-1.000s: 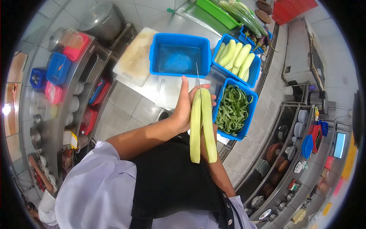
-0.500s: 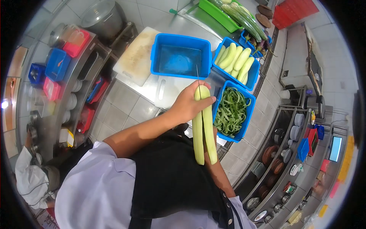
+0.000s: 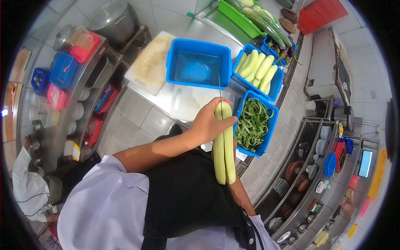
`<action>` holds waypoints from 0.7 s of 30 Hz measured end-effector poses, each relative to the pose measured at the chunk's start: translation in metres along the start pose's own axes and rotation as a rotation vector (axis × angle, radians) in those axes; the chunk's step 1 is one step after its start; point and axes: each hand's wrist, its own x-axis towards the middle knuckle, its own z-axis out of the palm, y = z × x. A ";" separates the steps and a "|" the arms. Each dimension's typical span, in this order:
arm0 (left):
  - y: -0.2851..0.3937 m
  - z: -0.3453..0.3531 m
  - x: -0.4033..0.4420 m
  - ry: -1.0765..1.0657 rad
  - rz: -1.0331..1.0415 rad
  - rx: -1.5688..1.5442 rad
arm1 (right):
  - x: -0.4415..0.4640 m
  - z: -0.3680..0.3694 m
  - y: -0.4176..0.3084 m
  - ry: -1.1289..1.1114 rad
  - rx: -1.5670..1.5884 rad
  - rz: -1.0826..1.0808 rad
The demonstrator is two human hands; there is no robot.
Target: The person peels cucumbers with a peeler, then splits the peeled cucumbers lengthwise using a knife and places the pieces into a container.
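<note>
Pale-green, the slit vegetable (image 3: pixel 219 146) sits at centre, clasped by the left hand (image 3: pixel 206 125), whose curled fingers the blade (image 3: pixel 220 85) toward twelve o'clock could nick by slipping; the hidden right hand's grip I cannot tell.

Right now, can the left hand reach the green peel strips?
Probably not without letting go: the left hand grips a slit, peeled cucumber-like vegetable. Otherwise the way looks free; the green peel strips lie uncovered in the blue tub.

Free passage over stained board (image 3: pixel 148 64); knife blade (image 3: pixel 220 85) juts ahead of left hand (image 3: pixel 208 123), peel-filled tub (image 3: pixel 272 118) blocks right
</note>
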 end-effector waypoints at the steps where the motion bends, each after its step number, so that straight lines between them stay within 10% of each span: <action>1: -0.004 0.001 -0.001 0.024 -0.005 -0.050 | -0.001 0.000 0.001 0.008 0.008 0.003; 9: -0.027 0.008 0.002 0.093 -0.043 -0.194 | 0.015 -0.003 0.012 -0.044 -0.023 0.093; 14: -0.029 0.012 -0.021 -0.136 -0.458 -0.438 | 0.022 -0.004 0.006 -0.019 -0.150 0.072; 21: -0.036 -0.007 -0.018 -0.135 -0.275 -0.272 | 0.041 -0.015 -0.009 -0.003 -0.142 0.187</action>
